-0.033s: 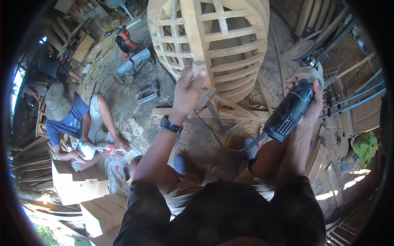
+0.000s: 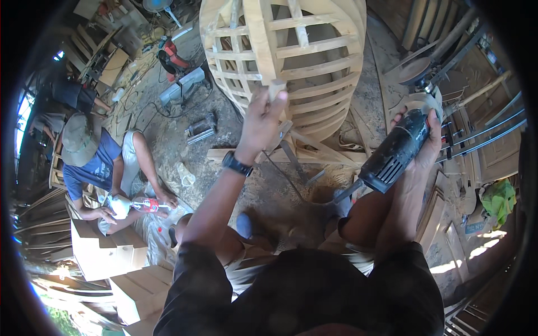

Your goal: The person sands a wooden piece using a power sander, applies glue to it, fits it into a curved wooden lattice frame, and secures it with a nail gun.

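Block shifted slightly; grinder held aside

Block [image 2: 276, 87] is pinched between thumb and curled fingers of the left hand [image 2: 261, 124]; the hand is closed on it. Compared with the preceding picture, block and hand are carried a little up and to the right, in front of the frame [image 2: 262, 47]. Whether the frame is touched by the block cannot be told.

No clear change is noted at the grinder [image 2: 394, 152]. Its body is gripped by the right hand [image 2: 426, 150], fingers wrapped round it, well to the right of the frame. The disc [image 2: 413, 71] is pointed away from the person and kept apart from block and frame; spin cannot be judged.

Interpretation: only the block is repositioned; no contact between disc and block is made, so no sanding of the block is under way.

Surroundings: a saw [image 2: 175, 60] is placed left of the frame; a bottle [image 2: 147, 205] is held by a seated co-worker [image 2: 92, 162].
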Demonstrator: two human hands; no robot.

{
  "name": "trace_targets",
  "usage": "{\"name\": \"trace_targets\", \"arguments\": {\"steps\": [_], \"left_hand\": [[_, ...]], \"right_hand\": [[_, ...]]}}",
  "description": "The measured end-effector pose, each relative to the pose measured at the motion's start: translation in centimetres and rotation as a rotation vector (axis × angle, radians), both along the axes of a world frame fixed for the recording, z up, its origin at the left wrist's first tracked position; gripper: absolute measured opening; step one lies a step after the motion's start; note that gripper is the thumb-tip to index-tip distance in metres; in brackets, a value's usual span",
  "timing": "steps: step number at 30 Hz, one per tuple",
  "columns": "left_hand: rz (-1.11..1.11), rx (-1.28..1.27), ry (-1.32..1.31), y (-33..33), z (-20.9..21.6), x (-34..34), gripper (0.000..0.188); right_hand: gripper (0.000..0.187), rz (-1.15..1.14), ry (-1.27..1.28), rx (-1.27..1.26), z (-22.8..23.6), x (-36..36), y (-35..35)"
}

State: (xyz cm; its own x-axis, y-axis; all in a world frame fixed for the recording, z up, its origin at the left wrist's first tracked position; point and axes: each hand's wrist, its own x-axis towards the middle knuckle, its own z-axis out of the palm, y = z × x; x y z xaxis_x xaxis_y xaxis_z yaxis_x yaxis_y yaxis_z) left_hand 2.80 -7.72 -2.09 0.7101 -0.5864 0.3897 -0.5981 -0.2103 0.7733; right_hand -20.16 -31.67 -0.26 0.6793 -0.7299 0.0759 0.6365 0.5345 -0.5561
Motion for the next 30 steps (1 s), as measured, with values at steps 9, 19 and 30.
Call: {"name": "trace_targets", "arguments": {"steps": [9,19,30], "left_hand": [[0.097,-0.256,-0.028,-11.9,-3.1,3.9,0.025],[0.222,-0.070,-0.152,-13.9,-3.3,5.0,0.022],[0.341,0.001,-0.078,-14.4,-3.0,5.5,0.024]], "right_hand": [[0.054,-0.147,0.033,0.015,0.3,-2.3,-0.7],[0.056,-0.119,0.035,0.029,0.4,-3.0,-0.8],[0.054,-0.093,0.037,0.020,0.6,-2.6,0.1]]}}
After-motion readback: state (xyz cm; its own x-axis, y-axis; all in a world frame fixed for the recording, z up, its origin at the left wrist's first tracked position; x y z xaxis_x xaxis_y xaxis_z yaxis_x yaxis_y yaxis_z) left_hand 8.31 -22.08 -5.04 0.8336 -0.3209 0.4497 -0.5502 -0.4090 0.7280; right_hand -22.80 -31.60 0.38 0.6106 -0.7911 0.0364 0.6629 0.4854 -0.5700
